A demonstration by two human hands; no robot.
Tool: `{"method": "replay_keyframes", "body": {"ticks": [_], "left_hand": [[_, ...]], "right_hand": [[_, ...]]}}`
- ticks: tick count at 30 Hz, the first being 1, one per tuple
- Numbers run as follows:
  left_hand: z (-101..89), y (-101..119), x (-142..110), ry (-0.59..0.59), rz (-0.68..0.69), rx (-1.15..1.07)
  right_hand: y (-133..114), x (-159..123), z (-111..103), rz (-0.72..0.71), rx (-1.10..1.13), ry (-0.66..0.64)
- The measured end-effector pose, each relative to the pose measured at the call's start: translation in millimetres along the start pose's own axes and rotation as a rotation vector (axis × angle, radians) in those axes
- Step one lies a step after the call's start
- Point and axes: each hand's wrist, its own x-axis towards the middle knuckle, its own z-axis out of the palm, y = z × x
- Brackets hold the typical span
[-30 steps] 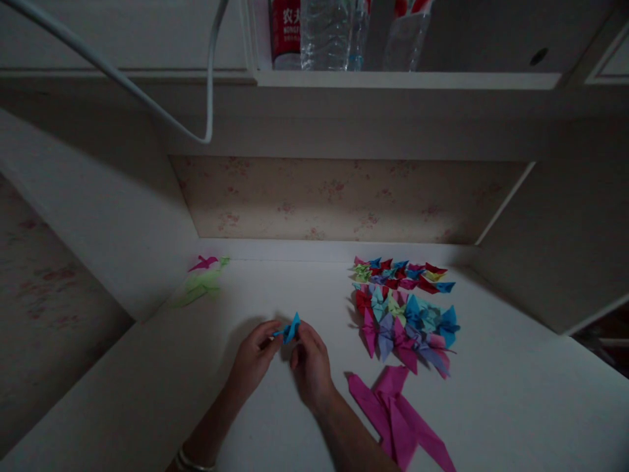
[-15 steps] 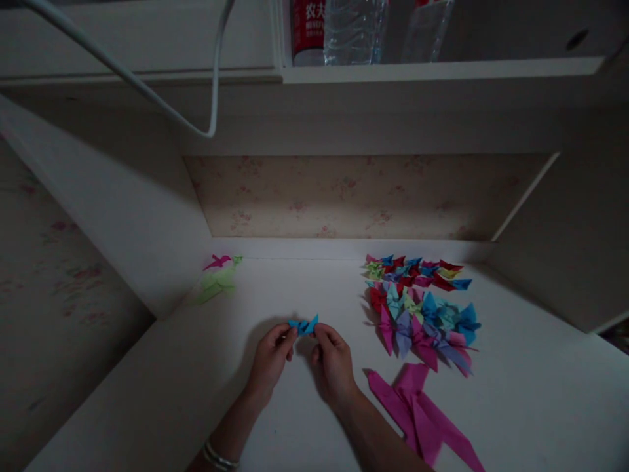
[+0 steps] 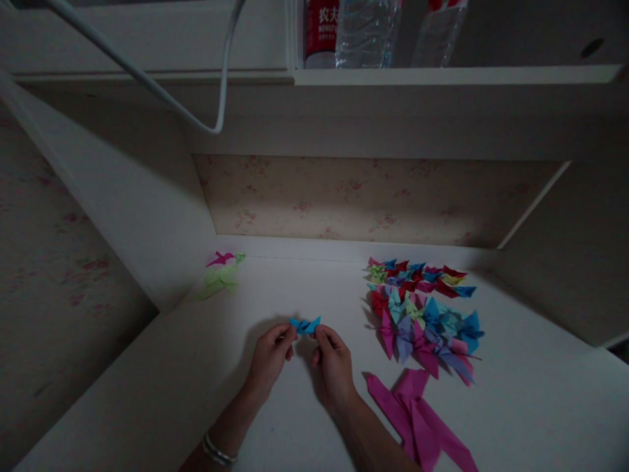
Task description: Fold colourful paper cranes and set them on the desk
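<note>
A small blue folded paper piece (image 3: 305, 326) is held a little above the white desk, stretched between both hands. My left hand (image 3: 271, 354) is closed, pinching its left end between thumb and fingertips. On the other side, my right hand (image 3: 334, 357) pinches the right end, also closed. The paper's two ends point outward and its middle shows dark folds. Beside my right forearm lies a large pink origami figure (image 3: 415, 413), partly cut off by the bottom edge of the view.
Colourful folded paper cranes (image 3: 422, 321) lie in rows at the right. Green (image 3: 221, 280) and pink (image 3: 222, 258) paper figures sit at the far left. Above, a shelf (image 3: 457, 75) carries plastic bottles (image 3: 366, 33), and a white cable (image 3: 162, 95) hangs down.
The view has shifted slightly. The blue paper's right tip sits a little lower, so the piece looks more level. Both hands keep their pinch on it.
</note>
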Motion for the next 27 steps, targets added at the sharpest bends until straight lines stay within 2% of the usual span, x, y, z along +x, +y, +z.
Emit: {"method": "replay_keyframes", "body": {"ticks": [7, 27], "left_hand": [[0.1, 4.0, -1.4, 0.023, -0.009, -0.019], [1.5, -4.1, 1.3, 0.010, -0.035, -0.073]], "right_hand": [[-0.3, 0.0, 0.5, 0.001, 0.019, -0.005], [0.5, 2.9, -2.4, 0.057, 0.069, -0.053]]}}
